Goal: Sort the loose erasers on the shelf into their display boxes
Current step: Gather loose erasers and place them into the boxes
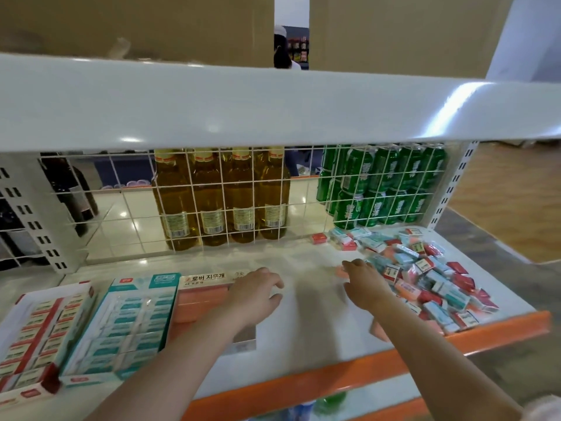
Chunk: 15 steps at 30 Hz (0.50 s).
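under the left hand (255, 294) sits the orange display box (203, 299), the hand resting over its right end with fingers loosely bent and gripping nothing that shows. just left of that hand stand the teal display box (127, 323) and, further left, the red display box (36, 329), both filled with rows of erasers. the right hand (362, 284) reaches out over the white shelf (303, 314), well apart from the left hand, its fingers bent down onto a pink eraser (341, 272) at its fingertips; whether it pinches the eraser or only touches it cannot be told through the blur. just right of that hand lies the pile of loose erasers (431, 275), red, teal and pink mixed. beyond both hands, behind a wire grid (230, 189), stand 4 bottles (224, 196) and stacked green cans (385, 183).
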Motion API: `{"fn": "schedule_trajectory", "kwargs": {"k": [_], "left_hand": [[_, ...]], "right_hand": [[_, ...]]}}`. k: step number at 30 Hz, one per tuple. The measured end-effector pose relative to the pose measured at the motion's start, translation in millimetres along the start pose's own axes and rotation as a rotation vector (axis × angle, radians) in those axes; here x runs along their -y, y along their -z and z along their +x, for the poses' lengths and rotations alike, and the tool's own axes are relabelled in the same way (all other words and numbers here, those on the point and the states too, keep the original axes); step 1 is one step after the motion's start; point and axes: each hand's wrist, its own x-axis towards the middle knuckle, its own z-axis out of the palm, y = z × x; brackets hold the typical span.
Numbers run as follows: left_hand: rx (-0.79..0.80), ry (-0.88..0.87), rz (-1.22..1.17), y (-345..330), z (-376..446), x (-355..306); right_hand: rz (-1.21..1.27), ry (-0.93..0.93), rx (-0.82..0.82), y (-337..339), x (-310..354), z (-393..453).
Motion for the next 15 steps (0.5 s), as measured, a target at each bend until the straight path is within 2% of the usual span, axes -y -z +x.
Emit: {"fn": "schedule_trajectory", "kwargs": {"k": [5,11,15], "left_hand": [[-0.008,-0.004,0.009,-7.7,7.6,-6.3],[-0.002,0.001,-0.012,-13.5,14.9,-9.8],[-0.008,-0.005,-0.025,-17.4,18.4,-15.8]], "right_hand": [[-0.042,0.027,0.023,-1.6,-6.2,11.9],[0.022,-0.011,-0.014,-2.2,-7.0,14.0],[0.052,0.006,0.028,2.0,-10.6,8.3]]}}
